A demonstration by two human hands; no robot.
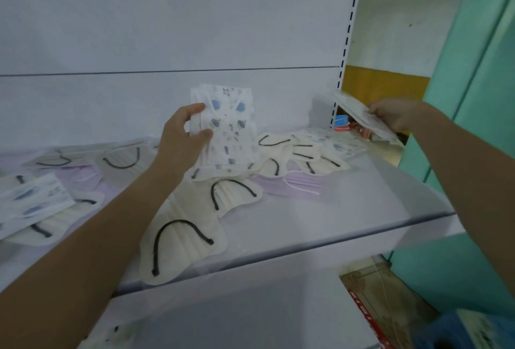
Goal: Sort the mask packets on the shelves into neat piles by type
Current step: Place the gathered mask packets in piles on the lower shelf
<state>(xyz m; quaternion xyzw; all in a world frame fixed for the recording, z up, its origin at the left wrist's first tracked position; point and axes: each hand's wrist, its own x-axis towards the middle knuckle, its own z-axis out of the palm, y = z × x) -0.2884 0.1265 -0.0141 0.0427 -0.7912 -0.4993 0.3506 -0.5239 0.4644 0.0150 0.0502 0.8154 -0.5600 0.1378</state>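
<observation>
My left hand grips a small stack of white mask packets printed with blue figures, held upright above the white shelf. My right hand holds another stack of printed packets tilted in the air by the shelf's right upright. Cream masks with black ear loops lie scattered across the shelf. Purple mask packets lie flat among them. More printed packets lie at the back right and at the far left.
The perforated shelf upright stands beside my right hand. A teal wall panel is on the right. A lower shelf sits below, with a cream mask on it. A red printed box lies on the floor at lower right.
</observation>
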